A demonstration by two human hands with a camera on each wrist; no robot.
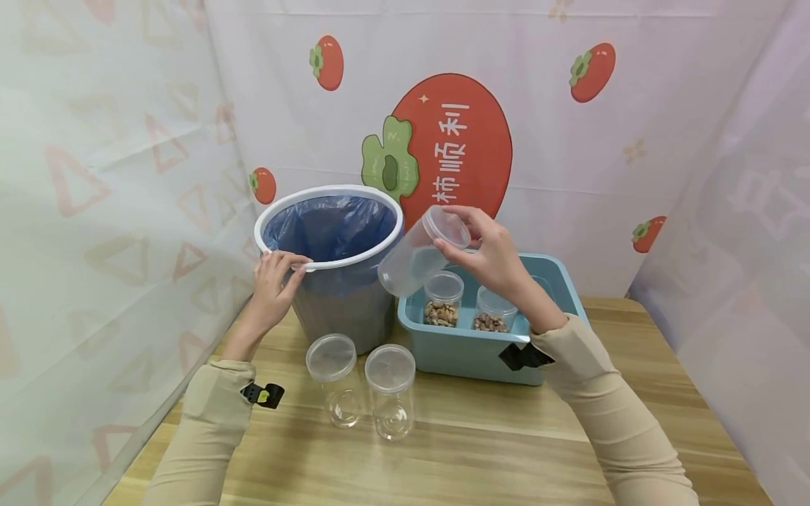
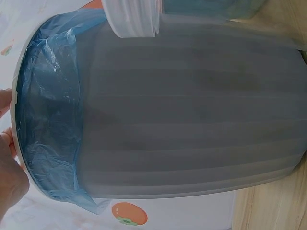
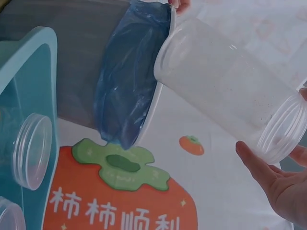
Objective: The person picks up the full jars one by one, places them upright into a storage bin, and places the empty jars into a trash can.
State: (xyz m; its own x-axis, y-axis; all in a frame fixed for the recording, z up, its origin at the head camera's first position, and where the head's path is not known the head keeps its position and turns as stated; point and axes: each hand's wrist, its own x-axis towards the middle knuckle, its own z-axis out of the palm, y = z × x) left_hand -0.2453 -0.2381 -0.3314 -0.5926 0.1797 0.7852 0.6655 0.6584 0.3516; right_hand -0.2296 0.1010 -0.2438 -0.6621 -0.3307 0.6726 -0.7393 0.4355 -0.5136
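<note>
My right hand (image 1: 490, 253) grips a clear plastic jar (image 1: 413, 256) by its lidded end, thumb and fingers around the lid. The jar tilts, its base pointing down and left beside the bin's rim. In the right wrist view the jar (image 3: 225, 86) looks see-through, with a few specks on its wall. My left hand (image 1: 273, 288) holds the white rim of a grey trash bin (image 1: 344, 309) lined with a blue bag (image 1: 329, 225). The left wrist view shows the bin's ribbed side (image 2: 192, 110) and fingers at the rim.
Two lidded clear jars, one left (image 1: 342, 383) and one right (image 1: 390, 393), stand on the wooden table (image 1: 481, 450) before the bin. A blue-green tub (image 1: 471, 358) right of the bin holds jars of nuts (image 1: 441, 309). A printed curtain (image 1: 550, 161) hangs behind.
</note>
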